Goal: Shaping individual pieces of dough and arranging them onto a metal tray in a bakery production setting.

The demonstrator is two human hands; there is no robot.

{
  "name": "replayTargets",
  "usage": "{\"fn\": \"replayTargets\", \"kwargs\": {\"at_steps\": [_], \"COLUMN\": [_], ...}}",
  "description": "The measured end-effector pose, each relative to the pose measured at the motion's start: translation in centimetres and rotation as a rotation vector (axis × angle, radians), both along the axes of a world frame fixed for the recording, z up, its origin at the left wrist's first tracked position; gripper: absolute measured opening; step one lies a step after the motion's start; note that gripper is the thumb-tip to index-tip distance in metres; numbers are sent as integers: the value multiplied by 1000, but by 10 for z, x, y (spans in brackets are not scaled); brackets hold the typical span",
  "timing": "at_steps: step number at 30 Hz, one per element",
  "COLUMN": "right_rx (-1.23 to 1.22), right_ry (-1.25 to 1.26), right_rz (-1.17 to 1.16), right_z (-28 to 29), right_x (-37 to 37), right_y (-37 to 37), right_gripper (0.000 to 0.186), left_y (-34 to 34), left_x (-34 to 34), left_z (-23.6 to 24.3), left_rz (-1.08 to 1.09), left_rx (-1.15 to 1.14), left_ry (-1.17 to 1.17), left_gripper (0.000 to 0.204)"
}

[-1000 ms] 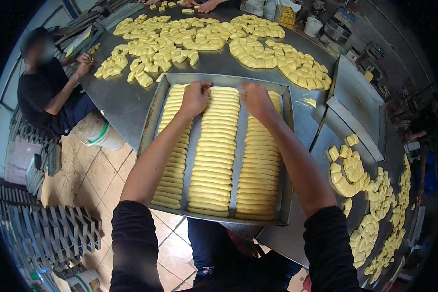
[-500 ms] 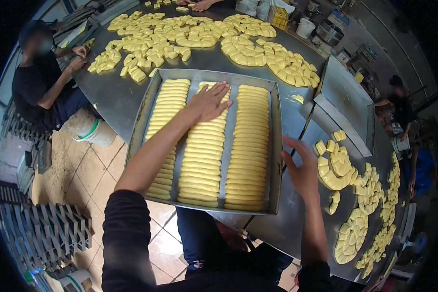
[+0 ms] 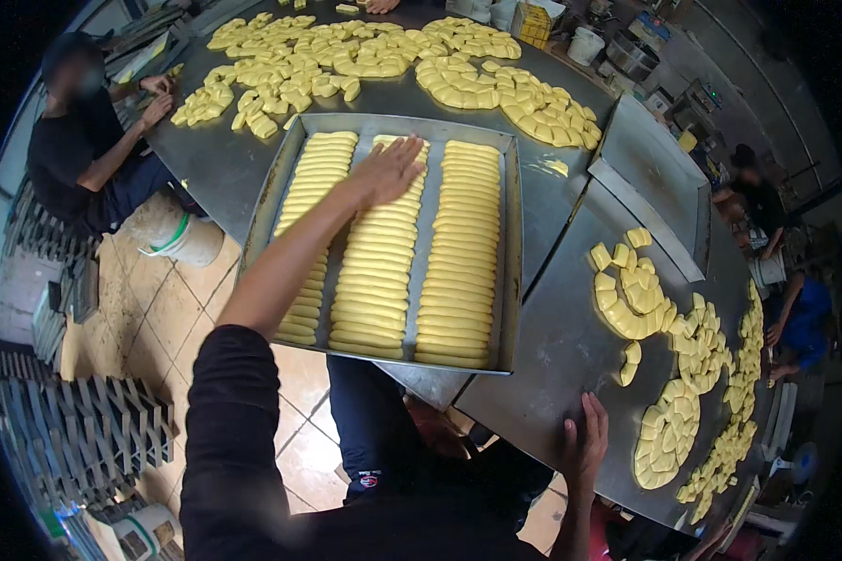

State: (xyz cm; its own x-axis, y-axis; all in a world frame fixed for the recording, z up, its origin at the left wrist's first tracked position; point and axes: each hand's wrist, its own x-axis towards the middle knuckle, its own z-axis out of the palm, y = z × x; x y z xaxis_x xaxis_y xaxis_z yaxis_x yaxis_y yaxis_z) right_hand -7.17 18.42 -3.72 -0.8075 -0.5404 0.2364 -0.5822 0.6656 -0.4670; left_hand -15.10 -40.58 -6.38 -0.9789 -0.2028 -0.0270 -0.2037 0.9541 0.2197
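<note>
A large metal baking tray (image 3: 402,124) lies tilted in front of me and overhangs the table's near edge. In it are three long rows of slim yellow dough sticks (image 3: 374,271), packed side by side. My left hand (image 3: 390,171) rests flat across the far part of the middle row, fingers stretched out. It covers some of the sticks there. My right hand (image 3: 587,439) is off the tray, low over the near table edge, fingers extended with nothing in them. The nearest thing to it is a round cluster of cut dough pieces (image 3: 667,435).
More cut dough (image 3: 374,51) spreads over the far side of the metal table (image 3: 533,393). A second tray (image 3: 655,173) sits at the right. A person (image 3: 70,150) works at the left edge, near a white bucket (image 3: 195,241). Stacked dark metal pieces (image 3: 75,430) stand lower left.
My right hand has left the tray's right side and dropped toward the near table edge. My left hand stays on the middle row. The whole view has shifted slightly.
</note>
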Motion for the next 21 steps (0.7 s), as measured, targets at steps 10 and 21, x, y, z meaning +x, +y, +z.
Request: {"fn": "replayTargets", "kwargs": {"at_steps": [10, 21], "right_rx": [87, 59], "right_ry": [8, 224], "right_rz": [-40, -210], "right_z": [-9, -31], "right_x": [24, 39], "right_y": [10, 32], "right_gripper": [54, 47], "left_y": [46, 45], "left_x": [-6, 4], "left_z": [11, -13], "left_rz": [243, 254], "left_rx": [-147, -80], "left_ry": [-221, -165], "left_gripper": [75, 59]}}
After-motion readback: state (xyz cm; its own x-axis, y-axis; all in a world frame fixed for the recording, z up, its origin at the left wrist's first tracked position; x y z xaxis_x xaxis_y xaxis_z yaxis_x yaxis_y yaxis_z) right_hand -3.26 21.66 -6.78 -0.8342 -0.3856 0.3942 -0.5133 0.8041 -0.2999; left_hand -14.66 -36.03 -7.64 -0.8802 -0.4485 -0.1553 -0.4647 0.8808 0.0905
